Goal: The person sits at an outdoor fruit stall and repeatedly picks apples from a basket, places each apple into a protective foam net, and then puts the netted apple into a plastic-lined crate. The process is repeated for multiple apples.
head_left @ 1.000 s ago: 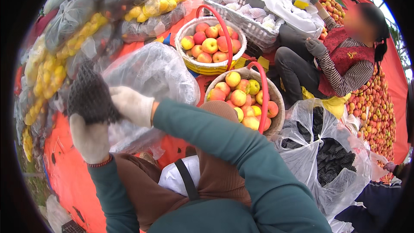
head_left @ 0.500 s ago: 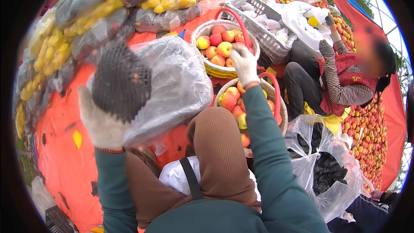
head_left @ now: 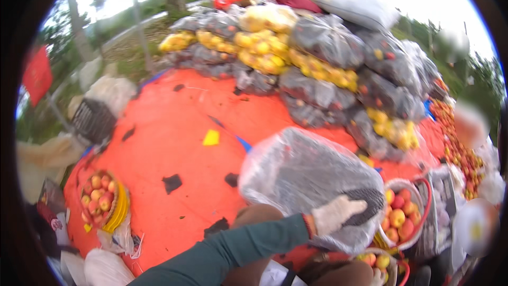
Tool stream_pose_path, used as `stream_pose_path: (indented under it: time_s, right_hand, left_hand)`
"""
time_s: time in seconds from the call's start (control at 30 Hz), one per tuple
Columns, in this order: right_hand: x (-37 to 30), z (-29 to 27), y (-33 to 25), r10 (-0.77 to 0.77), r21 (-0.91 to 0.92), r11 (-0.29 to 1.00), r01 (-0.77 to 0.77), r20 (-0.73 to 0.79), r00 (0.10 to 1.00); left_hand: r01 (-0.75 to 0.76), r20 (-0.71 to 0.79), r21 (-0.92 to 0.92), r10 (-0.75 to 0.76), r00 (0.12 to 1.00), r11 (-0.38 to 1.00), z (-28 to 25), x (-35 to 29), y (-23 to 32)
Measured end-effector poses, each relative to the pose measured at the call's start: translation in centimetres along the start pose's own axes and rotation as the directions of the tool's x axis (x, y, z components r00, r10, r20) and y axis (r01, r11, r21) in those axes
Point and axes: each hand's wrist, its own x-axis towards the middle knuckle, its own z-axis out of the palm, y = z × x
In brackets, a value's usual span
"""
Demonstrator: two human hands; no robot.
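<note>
Evidently, the net (head_left: 370,201), dark and openly meshed, is carried at the fingers of the left hand (head_left: 330,216), which is gloved in white and held over the right end of the plastic (head_left: 301,175). By its look it may be judged light, soft and stretchy, hard to break but easily snagged or collapsed; it would best be held by its rim, with no tight squeeze needed. Whether anything is contained in it cannot be told. The left fingertips are lost against the mesh, so whether they are pinched together or parted cannot be told either. Only part of the right hand (head_left: 378,278) is shown at the lower edge, by the apples (head_left: 382,261) of the near basket (head_left: 393,269); its grip cannot be made out.

The plastic, clear, crumpled and probably slippery, is laid on a red sheet (head_left: 148,137), on which dark scraps (head_left: 172,182) and a yellow scrap (head_left: 211,137) are scattered. Beyond, filled bags (head_left: 325,47) are stacked several high. To the right, a white-rimmed basket (head_left: 397,184) and a grey crate (head_left: 439,190) are set close together; well apart, at the left, a yellow-sided basket (head_left: 121,212) is placed.
</note>
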Motion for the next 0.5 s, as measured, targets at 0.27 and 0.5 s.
stream_pose_path:
  time_s: [0.27,0.5]
  right_hand:
    - [-14.0,4.4,-31.8,-0.519,0.545,0.826,0.148,0.630,0.578]
    - [-17.6,13.4,-38.3,-0.755,0.330,0.480,0.813,0.627,0.191]
  left_hand:
    - [0.112,-0.077,-0.028,-0.114,0.990,0.993,2.0,-2.0,-1.0]
    - [0.051,0.040,-0.351,-0.039,0.998,0.935,-0.2,-0.8,-0.9]
